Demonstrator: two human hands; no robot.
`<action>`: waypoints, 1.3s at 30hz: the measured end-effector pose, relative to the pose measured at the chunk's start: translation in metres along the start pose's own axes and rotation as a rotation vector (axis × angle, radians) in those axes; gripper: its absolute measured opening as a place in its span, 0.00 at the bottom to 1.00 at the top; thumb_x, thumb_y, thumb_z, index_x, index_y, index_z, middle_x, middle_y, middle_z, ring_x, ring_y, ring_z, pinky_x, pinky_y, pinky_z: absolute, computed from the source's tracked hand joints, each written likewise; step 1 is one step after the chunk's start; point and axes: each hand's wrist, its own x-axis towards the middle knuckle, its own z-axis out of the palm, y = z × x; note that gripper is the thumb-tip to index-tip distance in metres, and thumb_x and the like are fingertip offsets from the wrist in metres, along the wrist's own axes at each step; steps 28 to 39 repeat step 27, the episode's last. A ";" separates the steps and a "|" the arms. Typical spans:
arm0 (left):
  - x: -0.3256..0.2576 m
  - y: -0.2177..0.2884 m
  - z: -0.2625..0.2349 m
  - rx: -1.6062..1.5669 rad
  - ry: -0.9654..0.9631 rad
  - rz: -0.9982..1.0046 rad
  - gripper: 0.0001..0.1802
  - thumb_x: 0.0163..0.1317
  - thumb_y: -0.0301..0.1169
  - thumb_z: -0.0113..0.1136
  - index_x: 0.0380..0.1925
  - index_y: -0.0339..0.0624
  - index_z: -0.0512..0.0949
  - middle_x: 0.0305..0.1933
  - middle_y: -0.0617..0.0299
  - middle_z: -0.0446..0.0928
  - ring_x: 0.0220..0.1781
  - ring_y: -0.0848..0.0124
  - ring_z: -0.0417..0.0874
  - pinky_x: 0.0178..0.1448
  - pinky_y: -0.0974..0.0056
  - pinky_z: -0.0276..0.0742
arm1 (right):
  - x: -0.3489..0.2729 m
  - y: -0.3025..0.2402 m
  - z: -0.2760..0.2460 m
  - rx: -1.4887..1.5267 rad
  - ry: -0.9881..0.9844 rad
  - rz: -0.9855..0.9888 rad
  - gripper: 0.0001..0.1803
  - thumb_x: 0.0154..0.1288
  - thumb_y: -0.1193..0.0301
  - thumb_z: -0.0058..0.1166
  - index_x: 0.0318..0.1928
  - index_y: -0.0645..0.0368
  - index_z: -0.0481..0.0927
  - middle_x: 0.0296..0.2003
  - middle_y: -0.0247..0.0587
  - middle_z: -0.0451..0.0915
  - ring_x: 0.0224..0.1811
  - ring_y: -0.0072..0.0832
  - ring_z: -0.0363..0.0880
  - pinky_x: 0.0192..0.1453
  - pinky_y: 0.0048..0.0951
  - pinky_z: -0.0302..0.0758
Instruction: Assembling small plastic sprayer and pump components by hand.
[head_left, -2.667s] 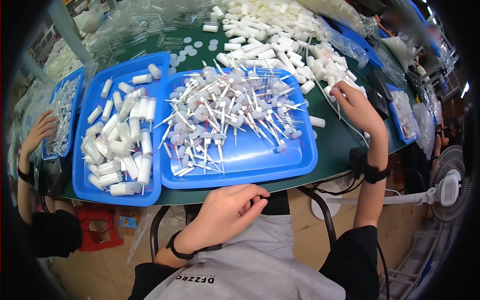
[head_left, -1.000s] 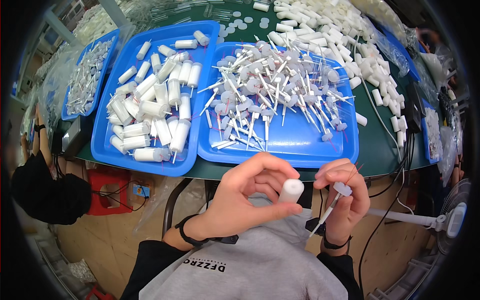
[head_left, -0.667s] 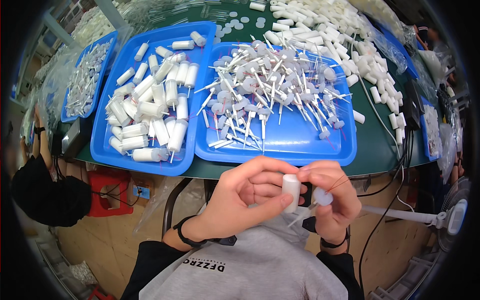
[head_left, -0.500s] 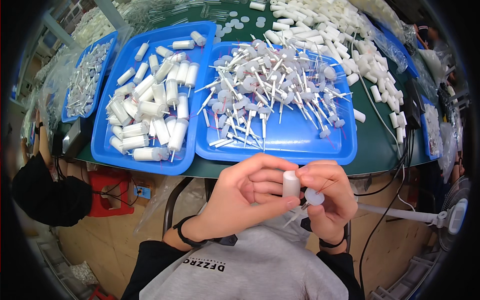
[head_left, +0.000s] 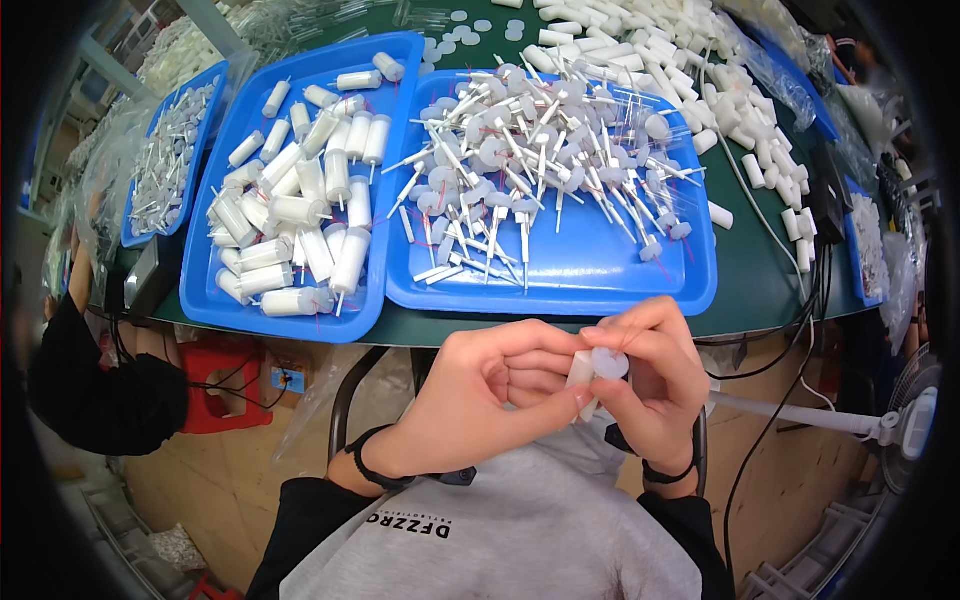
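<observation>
While both hands meet below the desk edge, a white tube and cap sit pinched between them.

Green desk (head_left: pixel 760 270) carries blue trays: stemmed caps (head_left: pixel 560 150) in one, tubes (head_left: pixel 300 220) in the other. Left hand (head_left: pixel 480 400) fingers curl shut on the white tube (head_left: pixel 580 375); right hand (head_left: pixel 650 385) fingers press the round cap (head_left: pixel 609 362) on its top.

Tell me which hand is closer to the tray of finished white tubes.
Left. The left hand sits just below and right of the tube tray, under the table edge. The right hand is farther right, below the tray of stemmed caps.
</observation>
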 end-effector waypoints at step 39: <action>0.000 -0.006 0.007 0.388 0.019 0.174 0.17 0.50 0.25 0.64 0.38 0.33 0.69 0.38 0.55 0.77 0.43 0.71 0.80 0.49 0.68 0.76 | -0.016 -0.002 0.003 0.483 0.092 0.307 0.19 0.50 0.82 0.58 0.45 0.67 0.71 0.39 0.41 0.70 0.42 0.24 0.70 0.49 0.27 0.67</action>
